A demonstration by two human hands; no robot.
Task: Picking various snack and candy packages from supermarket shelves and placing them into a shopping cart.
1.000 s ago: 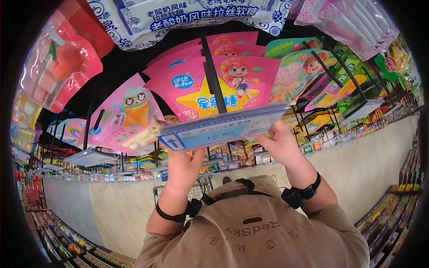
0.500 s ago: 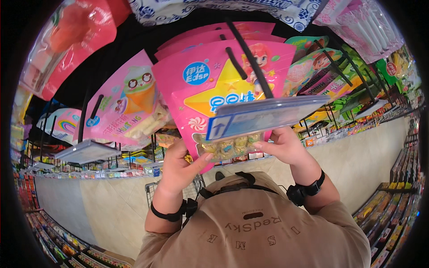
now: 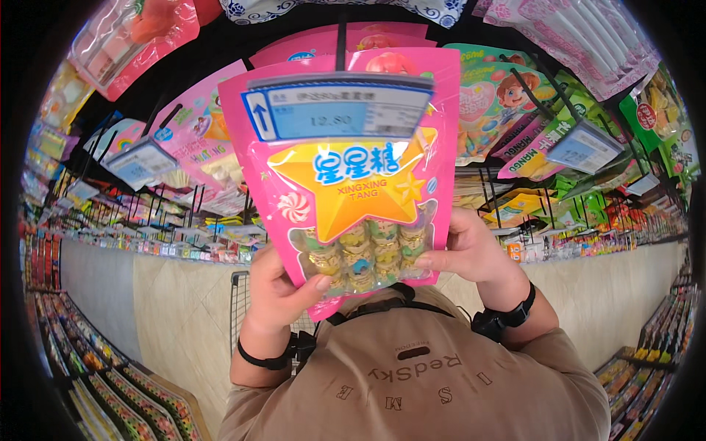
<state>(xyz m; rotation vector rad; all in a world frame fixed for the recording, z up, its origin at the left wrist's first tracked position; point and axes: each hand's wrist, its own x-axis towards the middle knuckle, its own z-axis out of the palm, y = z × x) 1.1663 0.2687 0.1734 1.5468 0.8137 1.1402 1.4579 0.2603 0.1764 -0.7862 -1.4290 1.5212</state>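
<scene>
A pink bag of candy (image 3: 360,195) with a yellow star on its front fills the middle, upright and facing me. Wrapped sweets show through the clear window along its bottom. My left hand (image 3: 283,290) grips the lower left edge, thumb on the front. On the lower right edge, my right hand (image 3: 471,250) pinches the bag the same way. A blue and white price tag holder (image 3: 346,110) on a black hook covers the bag's upper part, so I cannot tell whether the bag still hangs on that hook. More pink bags (image 3: 316,40) hang behind it.
Other candy bags hang on both sides, among them a pink one with an ice cream picture (image 3: 195,132) and a green one (image 3: 500,95). A second price tag (image 3: 585,151) juts out at right. Below are a wire cart (image 3: 239,309), the tiled floor (image 3: 176,309) and low shelves (image 3: 125,404).
The view has shifted and the price tag now faces me squarely, higher over the bag. The bag's star and sweets show more fully. Both hands keep their grip, a little lower in view.
</scene>
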